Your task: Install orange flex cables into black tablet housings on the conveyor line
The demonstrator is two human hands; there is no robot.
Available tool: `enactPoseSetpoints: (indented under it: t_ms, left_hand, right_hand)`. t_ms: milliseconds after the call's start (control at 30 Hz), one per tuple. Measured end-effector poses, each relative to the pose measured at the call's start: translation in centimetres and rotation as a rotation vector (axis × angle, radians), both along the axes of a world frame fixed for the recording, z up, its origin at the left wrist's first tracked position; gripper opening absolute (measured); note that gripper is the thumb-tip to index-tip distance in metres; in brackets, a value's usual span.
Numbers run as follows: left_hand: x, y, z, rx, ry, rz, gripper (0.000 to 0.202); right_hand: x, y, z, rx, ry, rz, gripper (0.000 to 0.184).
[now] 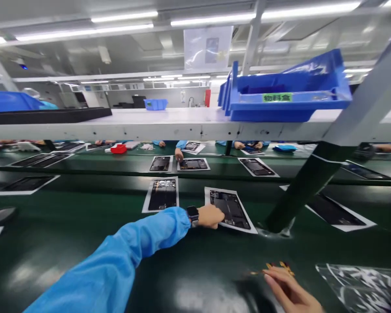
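Observation:
My left hand [211, 216], in a blue sleeve with a dark watch at the wrist, reaches across the bench. Its fingers are closed at the near left edge of a white sheet [251, 227], on which lies an opened dark tablet housing [230, 208] with inner parts showing; the fingertips are partly hidden. Low in the view, my right hand [291, 289] pinches small orange-and-gold flex cables [276, 266] above the green bench, slightly blurred. Left of the reaching hand, another dark tablet housing [163, 194] rests on its own white sheet.
A slanted post [308, 191] stands right of the held sheet. Clear plastic film [361, 282] lies at lower right. Overhead runs a white shelf [169, 117] bearing blue bins [289, 93]. Across the bench, co-workers' hands [179, 155] handle more housings; a red box [118, 148] sits far left.

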State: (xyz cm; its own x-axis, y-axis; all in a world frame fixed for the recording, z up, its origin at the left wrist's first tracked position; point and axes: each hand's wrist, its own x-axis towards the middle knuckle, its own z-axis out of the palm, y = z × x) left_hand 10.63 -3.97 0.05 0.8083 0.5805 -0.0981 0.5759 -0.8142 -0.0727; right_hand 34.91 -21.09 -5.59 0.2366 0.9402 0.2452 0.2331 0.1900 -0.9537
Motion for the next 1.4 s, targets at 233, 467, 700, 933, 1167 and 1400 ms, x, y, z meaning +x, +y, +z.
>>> enactPoseSetpoints:
  t_ms: [233,467,700,933,1167,1400]
  left_hand:
    - [-8.1,-18.1,-1.9,-0.013,-0.003,0.047,0.011]
    - [-10.0,-31.3,-4.2,-0.075,-0.014,0.13,0.007]
    - [-13.4,-32.5,-1.1,-0.332,-0.649,0.402,0.068]
    - [-10.7,-30.1,-1.7,-0.459,-1.033,0.502,0.074]
    - [-12.8,-27.2,-4.9,0.093,-0.54,0.409,0.017]
    - [-13.8,-24.3,-6.4,0.267,-0.401,0.262,0.008]
  right_hand:
    - [-1.6,-3.9,4.5,-0.033,-0.244,0.272,0.031]
    - [-5.5,-9.2,9.7,-0.015,-0.37,0.335,0.029]
    - [-10.3,-8.9,11.9,-0.114,-0.489,0.625,0.027]
    - [-15.3,-5.7,10.7,-0.186,-0.435,0.713,0.027]
    - [-18.0,0.2,5.9,-0.247,-0.484,0.701,0.019]
    - [-20.5,5.4,2.3,-0.28,-0.568,0.692,0.01]
